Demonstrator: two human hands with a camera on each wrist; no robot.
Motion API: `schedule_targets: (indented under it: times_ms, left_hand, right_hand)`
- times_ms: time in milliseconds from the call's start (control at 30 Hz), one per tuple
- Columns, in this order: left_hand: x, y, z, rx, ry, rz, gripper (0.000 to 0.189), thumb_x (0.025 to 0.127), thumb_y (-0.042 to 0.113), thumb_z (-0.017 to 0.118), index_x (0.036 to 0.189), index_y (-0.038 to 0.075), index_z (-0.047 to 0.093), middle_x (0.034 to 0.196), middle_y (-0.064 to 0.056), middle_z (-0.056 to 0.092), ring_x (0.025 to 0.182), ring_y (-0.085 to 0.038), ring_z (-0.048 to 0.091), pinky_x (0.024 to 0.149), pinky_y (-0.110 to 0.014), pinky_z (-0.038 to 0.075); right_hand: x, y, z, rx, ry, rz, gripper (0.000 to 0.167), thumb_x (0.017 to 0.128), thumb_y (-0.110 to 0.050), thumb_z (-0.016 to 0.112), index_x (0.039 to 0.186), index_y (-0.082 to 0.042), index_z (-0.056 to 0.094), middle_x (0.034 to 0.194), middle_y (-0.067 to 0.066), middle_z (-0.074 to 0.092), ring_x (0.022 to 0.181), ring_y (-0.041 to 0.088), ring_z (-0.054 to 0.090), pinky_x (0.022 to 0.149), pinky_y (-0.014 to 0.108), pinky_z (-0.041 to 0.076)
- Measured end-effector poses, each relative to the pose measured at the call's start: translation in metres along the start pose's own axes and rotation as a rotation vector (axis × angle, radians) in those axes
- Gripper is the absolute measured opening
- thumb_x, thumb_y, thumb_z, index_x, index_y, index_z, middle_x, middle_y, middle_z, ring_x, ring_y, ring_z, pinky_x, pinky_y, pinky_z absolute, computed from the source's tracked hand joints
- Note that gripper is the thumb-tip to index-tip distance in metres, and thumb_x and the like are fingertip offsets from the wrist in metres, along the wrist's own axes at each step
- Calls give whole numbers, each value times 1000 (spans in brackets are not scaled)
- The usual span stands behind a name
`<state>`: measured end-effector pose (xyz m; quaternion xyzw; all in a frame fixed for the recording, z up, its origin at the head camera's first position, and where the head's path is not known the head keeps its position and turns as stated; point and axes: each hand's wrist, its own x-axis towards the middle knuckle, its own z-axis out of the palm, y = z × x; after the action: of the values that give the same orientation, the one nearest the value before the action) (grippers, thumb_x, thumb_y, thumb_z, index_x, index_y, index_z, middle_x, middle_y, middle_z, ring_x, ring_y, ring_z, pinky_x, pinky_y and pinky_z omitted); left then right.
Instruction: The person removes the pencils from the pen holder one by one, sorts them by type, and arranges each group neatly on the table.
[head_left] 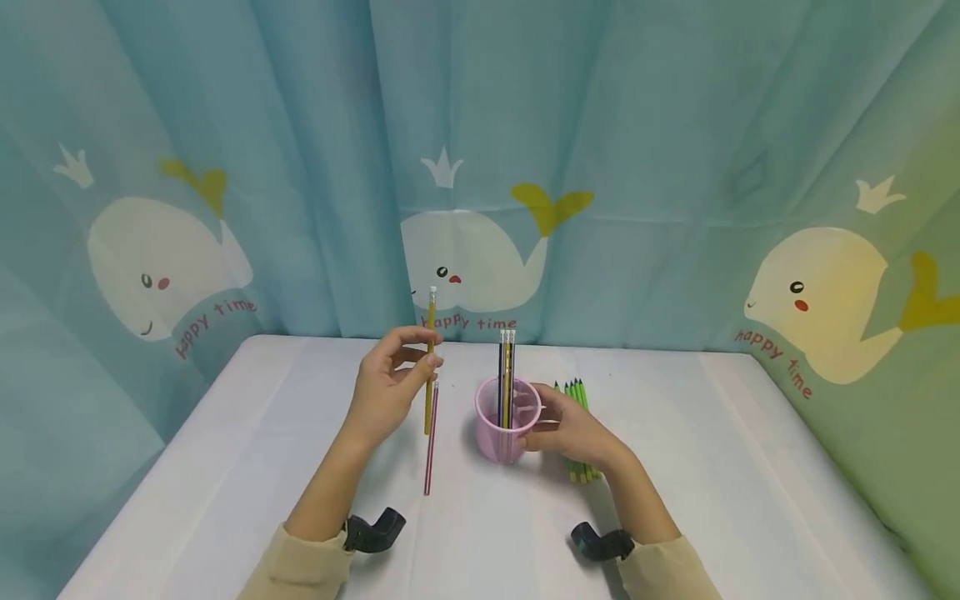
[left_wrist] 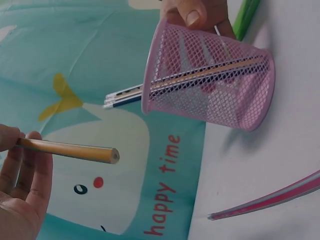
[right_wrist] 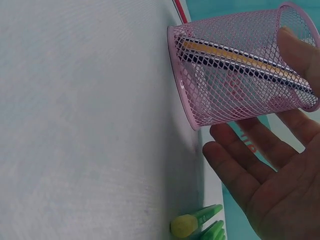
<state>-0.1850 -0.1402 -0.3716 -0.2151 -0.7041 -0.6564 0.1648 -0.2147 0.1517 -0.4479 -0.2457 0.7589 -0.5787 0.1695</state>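
Observation:
My left hand [head_left: 386, 392] pinches a yellow pencil [head_left: 428, 408] between thumb and fingers, holding it nearly upright above the table. Its unsharpened end [left_wrist: 115, 155] points down, and a white-tipped end is at the top. To the right stands a pink mesh pen cup [head_left: 489, 440] with several pencils [head_left: 507, 362], dark and yellow, white ends up. My right hand [head_left: 573, 429] grips the cup's right side, thumb near the rim in the right wrist view. A pink-red striped pencil [head_left: 431, 458] lies on the table below my left hand.
Several green pencils [head_left: 580, 392] lie side by side to the right of the cup, partly hidden by my right hand and wrist. The white table [head_left: 225, 467] ends at the back against a blue-green curtain [head_left: 660, 275] printed with whales.

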Motion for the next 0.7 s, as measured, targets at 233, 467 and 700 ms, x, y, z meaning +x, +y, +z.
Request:
schedule_targets:
  times_ms: [233, 467, 700]
  left_hand:
    - [1, -1, -5, 41, 3, -23, 28, 95, 2, 65, 123, 1, 59, 122, -17, 61, 93, -15, 65, 75, -28, 62]
    - [1, -2, -8, 2, -5, -114, 30, 96, -2, 60, 123, 0, 48, 123, -16, 63, 92, -25, 67, 76, -35, 63]
    - [2, -6, -14, 21, -40, -260, 54, 95, -2, 60, 143, 10, 38, 125, -19, 62, 88, -24, 69, 76, -38, 63]
  right_hand:
    - [-1, 1, -1, -6, -19, -20, 74, 80, -9, 81, 145, -13, 47, 133, 17, 59, 126, 35, 56, 107, 47, 48]
    - [-1, -3, -1, -8, -12, -26, 75, 79, -8, 81, 145, -13, 46, 136, 16, 57, 128, 36, 55, 107, 46, 49]
    - [-1, -4, -2, -16, -5, -29, 74, 79, -8, 82, 145, -12, 47, 136, 17, 57, 127, 37, 55, 106, 44, 50]
